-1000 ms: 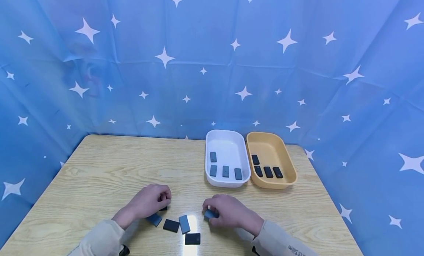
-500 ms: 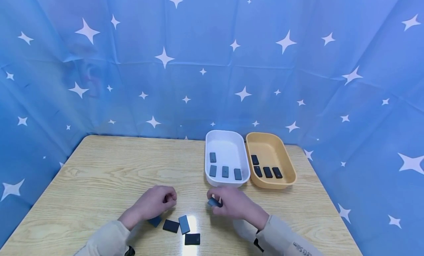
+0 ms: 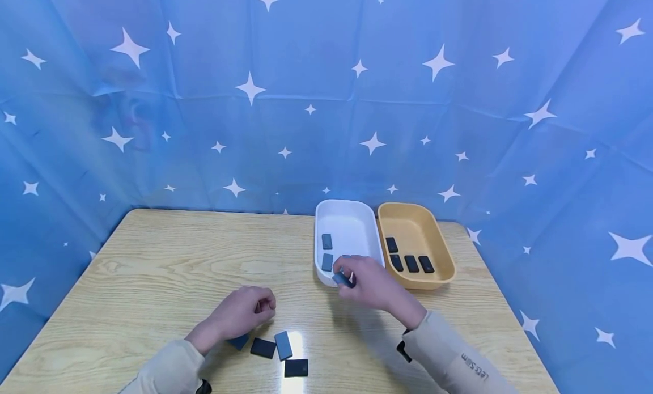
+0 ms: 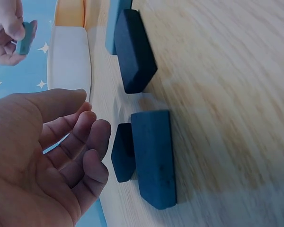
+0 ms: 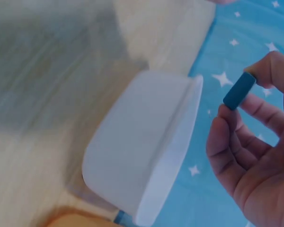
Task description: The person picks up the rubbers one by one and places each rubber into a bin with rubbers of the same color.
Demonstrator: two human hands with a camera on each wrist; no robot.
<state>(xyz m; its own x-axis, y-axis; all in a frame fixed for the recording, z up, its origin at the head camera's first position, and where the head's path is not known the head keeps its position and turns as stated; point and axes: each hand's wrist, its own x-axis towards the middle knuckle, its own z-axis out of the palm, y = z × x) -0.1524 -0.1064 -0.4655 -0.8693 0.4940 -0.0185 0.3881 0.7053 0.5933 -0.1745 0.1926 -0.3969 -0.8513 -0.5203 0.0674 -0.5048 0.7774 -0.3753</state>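
Just right of frame centre, the right grip pinches a blue block by its ends at the near rim of the white tray, likely held up to clear it, while lower left the left grip hovers loosely curled, holding nothing.

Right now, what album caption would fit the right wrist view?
A right hand pinches a small blue block near a white bin.

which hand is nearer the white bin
Right. The right hand is by the near end of the white bin; the left hand is farther away, to its near left.
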